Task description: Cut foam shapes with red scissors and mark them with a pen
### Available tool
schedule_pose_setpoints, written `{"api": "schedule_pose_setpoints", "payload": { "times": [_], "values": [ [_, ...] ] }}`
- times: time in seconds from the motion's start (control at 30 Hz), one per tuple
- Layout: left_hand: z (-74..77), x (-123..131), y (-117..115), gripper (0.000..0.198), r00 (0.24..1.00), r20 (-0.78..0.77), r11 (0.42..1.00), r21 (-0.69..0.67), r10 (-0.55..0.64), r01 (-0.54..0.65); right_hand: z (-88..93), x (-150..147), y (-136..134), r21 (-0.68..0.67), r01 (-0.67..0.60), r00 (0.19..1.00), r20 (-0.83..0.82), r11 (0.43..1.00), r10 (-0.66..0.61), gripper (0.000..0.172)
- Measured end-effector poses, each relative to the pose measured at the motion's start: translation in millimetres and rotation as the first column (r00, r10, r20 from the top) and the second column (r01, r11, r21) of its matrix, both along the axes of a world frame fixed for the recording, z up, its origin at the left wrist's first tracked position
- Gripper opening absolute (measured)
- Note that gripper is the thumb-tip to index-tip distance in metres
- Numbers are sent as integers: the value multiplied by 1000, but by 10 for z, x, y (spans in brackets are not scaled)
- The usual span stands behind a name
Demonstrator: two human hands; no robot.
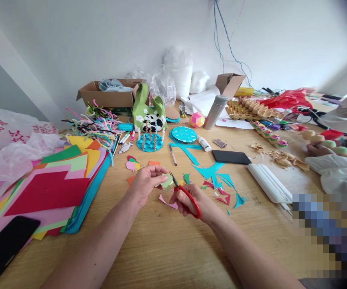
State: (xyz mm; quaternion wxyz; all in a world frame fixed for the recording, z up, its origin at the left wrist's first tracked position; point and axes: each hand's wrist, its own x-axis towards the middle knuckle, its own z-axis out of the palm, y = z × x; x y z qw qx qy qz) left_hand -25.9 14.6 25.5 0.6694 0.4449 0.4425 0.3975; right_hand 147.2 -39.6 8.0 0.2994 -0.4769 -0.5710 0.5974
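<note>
My left hand (pixel 149 182) pinches a small piece of light green paper (pixel 166 183) between thumb and fingers above the table. In my right hand (pixel 188 200) is a pair of scissors (pixel 185 195) with red handles, its blades pointing up and left at the paper's right edge. Whether the blades touch the paper I cannot tell. Pink scraps (pixel 167 202) lie beneath my hands, and red scraps (pixel 223 198) and blue scraps (pixel 212 171) lie to the right. Several cut colored shapes (pixel 132 164) rest beyond my left hand.
A stack of colored paper (pixel 49 188) and a black phone (pixel 9 245) are at left. Farther back stand a green panda bag (pixel 149 112), a blue disc with twisted posts (pixel 150 143) and a bottle (pixel 217 112). At right lies a white power strip (pixel 269 182); another person's hand (pixel 316 149) holds egg-carton pieces.
</note>
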Motion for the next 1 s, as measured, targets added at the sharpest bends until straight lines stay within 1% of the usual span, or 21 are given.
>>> {"api": "schedule_pose_setpoints", "payload": {
  "times": [0.2, 0.33, 0.47, 0.7, 1.0],
  "values": [
    [6, -4, -14, 29, 997, -62, 999, -35, -38, 36, -52, 10, 2, 17, -12, 998, -63, 1000, 13, 68],
    [15, -5, -23, 23, 996, -59, 998, -11, -69, 68, -36, 8, 0, 16, -20, 996, -84, 1000, 21, 71],
    [14, -4, -29, 25, 992, -70, 994, 5, -108, 109, -24, 13, -7, 3, -39, 995, -90, 999, 39, 74],
    [0, -2, -27, 24, 992, -66, 994, 6, -106, 107, -25, 13, -19, -56, -48, 989, -144, 997, 39, 73],
    [-13, 5, -20, 25, 991, -71, 993, 4, -116, 116, -42, 16, 8, -8, -62, 991, -117, 998, 60, 74]
  ]
}}
